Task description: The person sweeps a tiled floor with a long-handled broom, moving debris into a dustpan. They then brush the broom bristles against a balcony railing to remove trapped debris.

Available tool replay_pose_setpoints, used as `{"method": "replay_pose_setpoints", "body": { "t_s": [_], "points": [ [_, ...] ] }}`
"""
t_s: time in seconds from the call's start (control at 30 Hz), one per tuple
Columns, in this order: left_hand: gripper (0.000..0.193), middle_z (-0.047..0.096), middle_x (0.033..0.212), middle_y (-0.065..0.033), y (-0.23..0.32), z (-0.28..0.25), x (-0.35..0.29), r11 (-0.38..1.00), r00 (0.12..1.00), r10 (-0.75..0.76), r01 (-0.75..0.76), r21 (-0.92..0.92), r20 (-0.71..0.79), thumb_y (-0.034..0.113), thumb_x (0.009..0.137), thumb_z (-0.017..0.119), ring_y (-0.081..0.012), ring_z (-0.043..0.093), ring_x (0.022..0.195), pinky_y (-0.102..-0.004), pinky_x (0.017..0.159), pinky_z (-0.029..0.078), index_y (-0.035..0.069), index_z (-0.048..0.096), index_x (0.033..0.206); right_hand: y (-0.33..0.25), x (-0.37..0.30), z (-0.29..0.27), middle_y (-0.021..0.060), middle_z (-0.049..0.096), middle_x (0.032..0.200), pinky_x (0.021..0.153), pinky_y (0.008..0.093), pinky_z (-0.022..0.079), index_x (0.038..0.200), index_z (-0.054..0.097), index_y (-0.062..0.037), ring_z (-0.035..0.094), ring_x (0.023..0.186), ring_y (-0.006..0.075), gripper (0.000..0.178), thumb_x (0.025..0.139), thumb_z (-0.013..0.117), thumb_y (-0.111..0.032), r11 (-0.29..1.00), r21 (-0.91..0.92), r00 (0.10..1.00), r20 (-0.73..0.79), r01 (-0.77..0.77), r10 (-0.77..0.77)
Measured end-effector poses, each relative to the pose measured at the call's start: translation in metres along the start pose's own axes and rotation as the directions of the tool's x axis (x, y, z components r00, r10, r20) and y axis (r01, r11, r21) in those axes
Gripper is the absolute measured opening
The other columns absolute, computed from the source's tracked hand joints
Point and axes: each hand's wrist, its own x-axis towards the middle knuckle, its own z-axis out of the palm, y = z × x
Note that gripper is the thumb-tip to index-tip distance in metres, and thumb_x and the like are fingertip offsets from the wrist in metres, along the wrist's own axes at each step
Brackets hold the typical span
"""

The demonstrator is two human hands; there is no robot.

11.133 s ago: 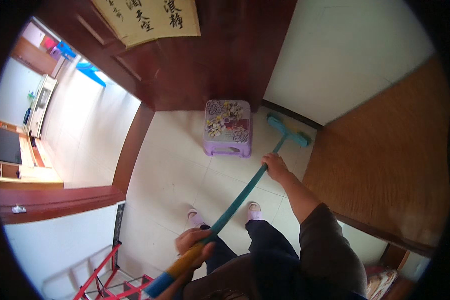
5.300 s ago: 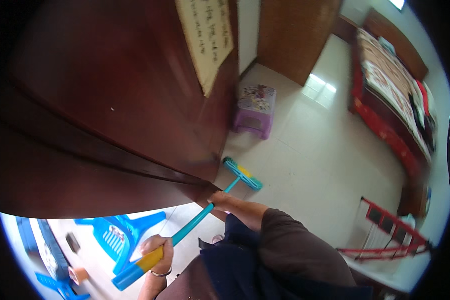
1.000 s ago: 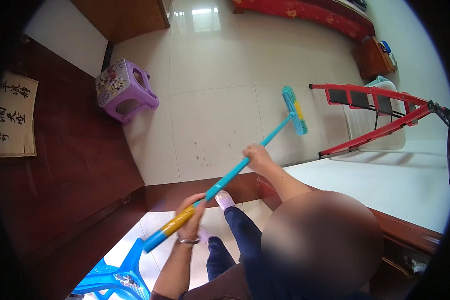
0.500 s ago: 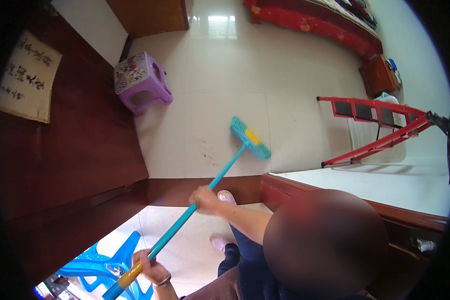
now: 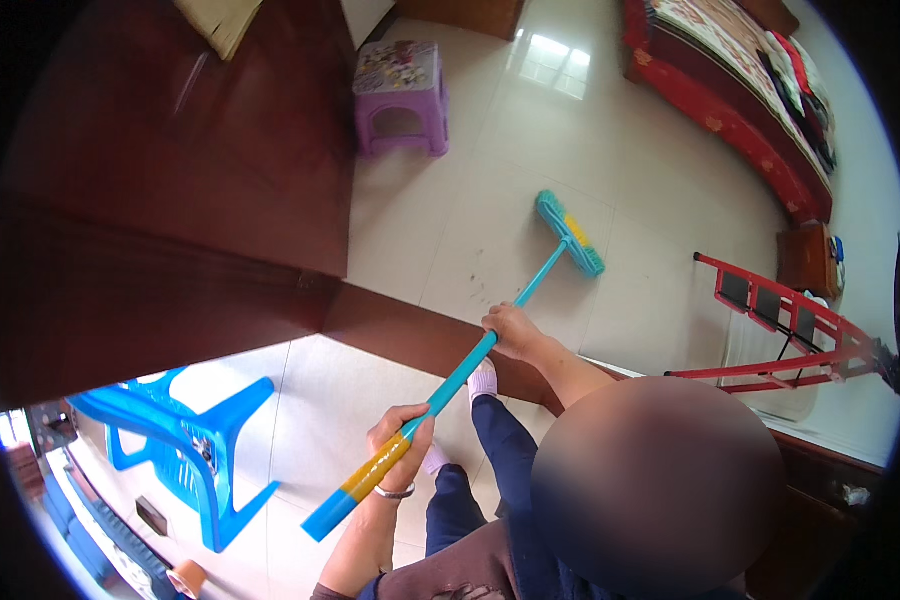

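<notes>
The turquoise broom [image 5: 460, 377] slants from lower left to upper right, brush head [image 5: 572, 236] farthest out! Left grip [image 5: 402, 447] and right grip [image 5: 512, 330] both wrap it, seemingly fully.

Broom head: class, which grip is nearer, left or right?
Right. The right grip holds the handle closer to the broom head; the left grip holds farther back, near its yellow part.
</notes>
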Motion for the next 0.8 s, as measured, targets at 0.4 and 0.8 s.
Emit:
{"method": "replay_pose_setpoints", "body": {
  "t_s": [0.4, 0.8],
  "points": [
    [0.004, 0.056, 0.057, -0.0038, -0.044, -0.167, -0.158, 0.995, 0.879, -0.018, 0.062, 0.077, -0.476, 0.001, 0.07, 0.063, -0.0101, 0.05, 0.052, -0.0238, 0.052, 0.039, 0.002, 0.06, 0.068, -0.219, 0.004, 0.144, 0.0066, 0.059, 0.066, 0.059, 0.0467, 0.045, 0.058, 0.054, -0.0141, 0.06, 0.073, 0.0314, 0.012, 0.065, 0.06, -0.022, 0.966, -0.027, 0.916, 0.327, 0.256, -0.234],
    [0.01, 0.042, 0.049, -0.0052, -0.004, -0.232, -0.253, 0.873, 0.63, 0.104, -0.428, -0.232, -0.77, 0.002, 0.065, 0.046, -0.0109, 0.036, 0.043, -0.0246, 0.043, 0.027, 0.002, 0.044, 0.055, -0.377, -0.051, 0.12, 0.0113, 0.06, 0.07, 0.067, 0.0424, 0.047, 0.063, 0.054, -0.0097, 0.06, 0.073, 0.033, 0.007, 0.064, 0.061, -0.011, 0.866, 0.3, 0.853, 0.222, 0.401, -0.472]
  ]
}}
